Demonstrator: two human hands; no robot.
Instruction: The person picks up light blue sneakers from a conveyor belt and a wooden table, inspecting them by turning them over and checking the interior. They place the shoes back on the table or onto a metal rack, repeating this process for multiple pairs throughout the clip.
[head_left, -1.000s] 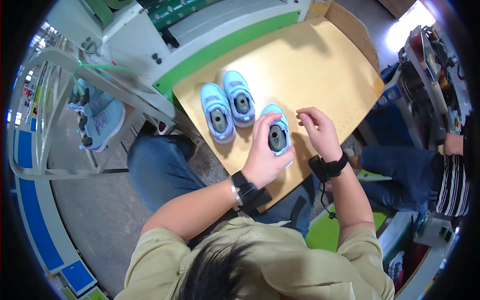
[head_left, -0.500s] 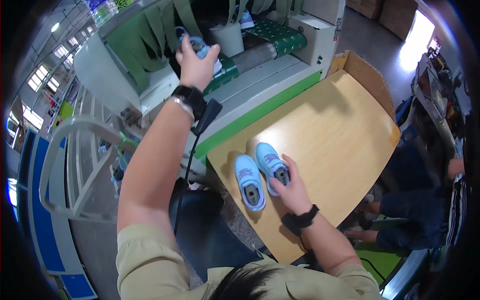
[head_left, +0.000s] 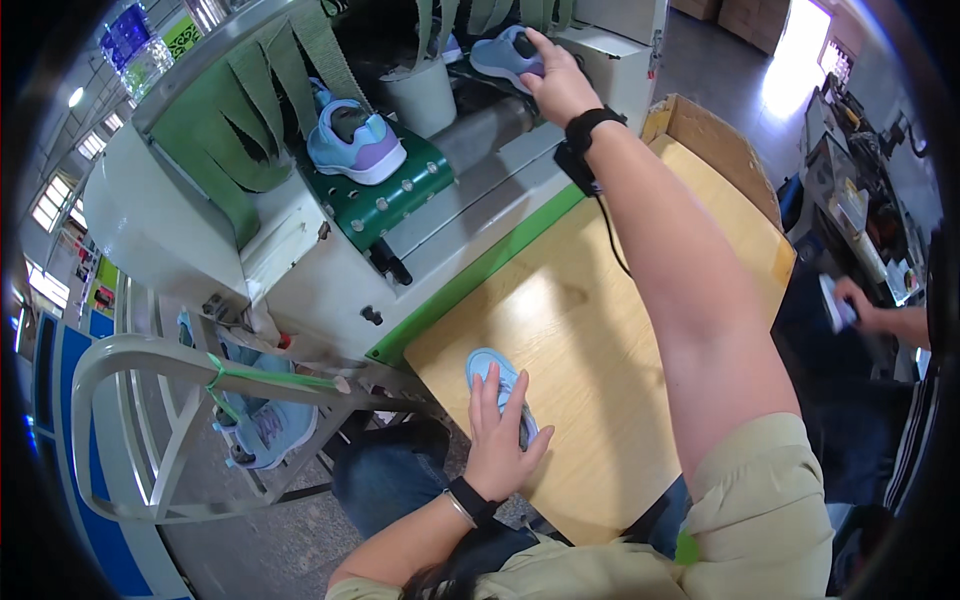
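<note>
My right hand [head_left: 562, 85] reaches to the far belt and grips the heel end of a light blue and lilac sneaker [head_left: 497, 55]. Over the near left part of the wooden table, my left hand [head_left: 500, 440] lies on another light blue sneaker [head_left: 480, 362], fingers stretched out and apart; they partly hide the shoe. A third blue and lilac sneaker [head_left: 362, 150], with dark stuffing in its opening, stands alone on the green conveyor belt [head_left: 400, 195] at the left, in front of the hanging green strips.
A white bucket [head_left: 420, 95] stands between the two belt sections. Left of me is a metal rack [head_left: 130, 355] with more blue sneakers [head_left: 270, 430]. Cardboard [head_left: 725, 150] edges the wooden table [head_left: 600, 330]. At the right, another person's hand [head_left: 860, 305] holds a shoe.
My left hand has let go of the sneaker on the left belt and come down to the table sneaker. My right hand has carried the other table sneaker up to the far belt.
</note>
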